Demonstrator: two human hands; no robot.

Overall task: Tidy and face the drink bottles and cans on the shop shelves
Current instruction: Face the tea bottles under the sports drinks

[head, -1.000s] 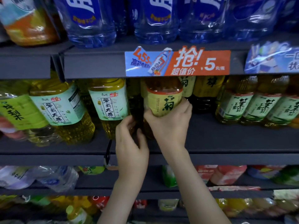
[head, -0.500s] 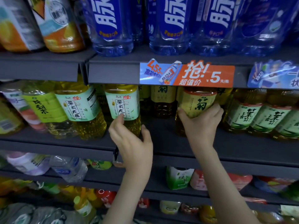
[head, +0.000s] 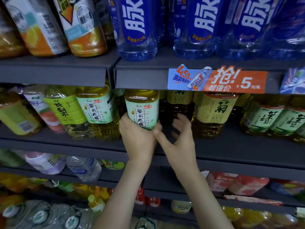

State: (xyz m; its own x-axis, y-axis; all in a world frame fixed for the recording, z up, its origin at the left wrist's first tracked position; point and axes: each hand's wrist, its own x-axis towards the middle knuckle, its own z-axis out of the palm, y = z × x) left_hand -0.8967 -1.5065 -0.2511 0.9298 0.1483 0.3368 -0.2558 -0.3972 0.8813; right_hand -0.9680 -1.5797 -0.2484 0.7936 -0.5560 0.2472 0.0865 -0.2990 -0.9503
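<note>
At the centre of the frame a gap stood between the amber tea bottle with the pale green label [head: 142, 111] and the amber tea bottle with the yellow label [head: 214, 111] to its right. The right hand [head: 180, 141] filled most of it, fingers spread. The left hand [head: 138, 141], gripping the green-labelled bottle's foot, crowded the gap's left side. Another yellow-labelled bottle [head: 179, 103] closed the back, deep in shadow, perhaps with more behind it. Overhead, the dark grey upper shelf edge [head: 140, 79] and its orange-and-blue price strip [head: 217, 80] hung low over the bottle shoulders. At left, green-labelled bottles [head: 97, 111] stood packed side by side. The dark grey middle shelf's front [head: 239, 146] gave room at lower right.
</note>
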